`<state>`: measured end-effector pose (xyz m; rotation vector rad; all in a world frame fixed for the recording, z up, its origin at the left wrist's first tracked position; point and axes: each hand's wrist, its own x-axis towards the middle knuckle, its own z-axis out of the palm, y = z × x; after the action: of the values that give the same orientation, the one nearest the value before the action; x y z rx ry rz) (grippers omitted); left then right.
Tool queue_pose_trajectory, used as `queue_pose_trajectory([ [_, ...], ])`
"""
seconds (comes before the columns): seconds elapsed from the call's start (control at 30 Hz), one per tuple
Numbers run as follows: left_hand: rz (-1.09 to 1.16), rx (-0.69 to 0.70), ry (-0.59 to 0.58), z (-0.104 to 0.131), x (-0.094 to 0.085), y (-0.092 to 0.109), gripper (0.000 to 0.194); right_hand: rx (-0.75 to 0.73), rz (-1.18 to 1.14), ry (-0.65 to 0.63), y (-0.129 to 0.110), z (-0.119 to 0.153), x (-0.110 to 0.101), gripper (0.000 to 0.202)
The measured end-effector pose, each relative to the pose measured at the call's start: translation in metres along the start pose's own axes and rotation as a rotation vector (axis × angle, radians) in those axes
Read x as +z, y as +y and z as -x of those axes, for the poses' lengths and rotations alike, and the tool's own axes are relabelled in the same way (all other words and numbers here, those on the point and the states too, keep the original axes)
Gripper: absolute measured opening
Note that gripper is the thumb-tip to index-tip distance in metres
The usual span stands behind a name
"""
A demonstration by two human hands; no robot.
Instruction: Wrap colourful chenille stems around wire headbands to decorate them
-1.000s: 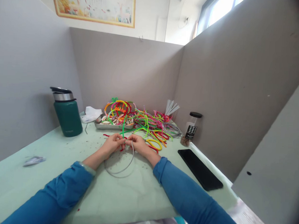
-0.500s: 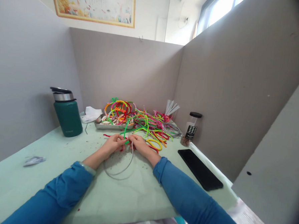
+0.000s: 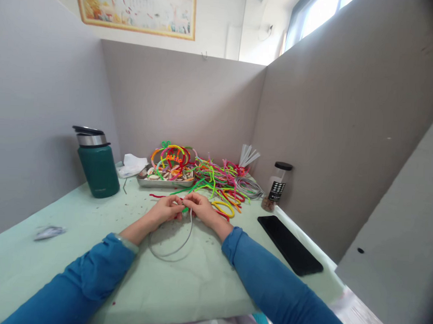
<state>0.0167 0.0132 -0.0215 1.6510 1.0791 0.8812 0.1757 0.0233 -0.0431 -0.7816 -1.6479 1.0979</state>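
Observation:
My left hand (image 3: 165, 209) and my right hand (image 3: 201, 209) meet at the middle of the table, fingertips pinched close together. Between them shows a short bit of green pipe cleaner (image 3: 185, 209), mostly hidden by the fingers. A thin grey hoop (image 3: 190, 235) hangs from the same spot and curves down toward me, its left side running behind my left hand. Just left of the fingers lies a red pipe cleaner end (image 3: 154, 195).
Beyond my hands are a metal tray (image 3: 164, 184) of small pieces with finished colourful hoops on it, and a heap of pipe cleaners (image 3: 219, 176). Grey hoops (image 3: 249, 188) lie to the right. A green bottle (image 3: 98, 170), a jar (image 3: 275, 189) and a black phone (image 3: 290, 245) flank them.
The green pipe cleaner length that stood upright above my fingers no longer sticks up there. My right fingertips have shifted slightly left, closer to my left ones.

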Motion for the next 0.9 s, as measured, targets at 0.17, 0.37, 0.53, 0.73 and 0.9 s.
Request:
queue_pose_trajectory([
  [0.17,-0.011,0.020,-0.013,-0.002,-0.001,-0.004,0.033,0.012,0.023,0.003,-0.002,0.001,0.000,0.021],
  [0.37,0.024,0.067,-0.015,-0.003,-0.003,-0.005,0.033,0.023,0.014,-0.004,0.006,-0.003,-0.001,0.022],
  [0.53,0.069,0.075,-0.002,-0.001,-0.002,0.000,0.035,0.050,-0.002,-0.012,0.008,-0.005,0.000,0.021],
  [0.73,0.146,0.094,0.027,0.001,-0.001,0.004,0.037,0.076,0.018,-0.012,0.007,-0.004,0.002,0.020],
  [0.9,0.177,0.075,0.052,0.002,-0.001,0.006,0.037,0.079,0.019,0.012,0.008,-0.005,0.003,0.013],
])
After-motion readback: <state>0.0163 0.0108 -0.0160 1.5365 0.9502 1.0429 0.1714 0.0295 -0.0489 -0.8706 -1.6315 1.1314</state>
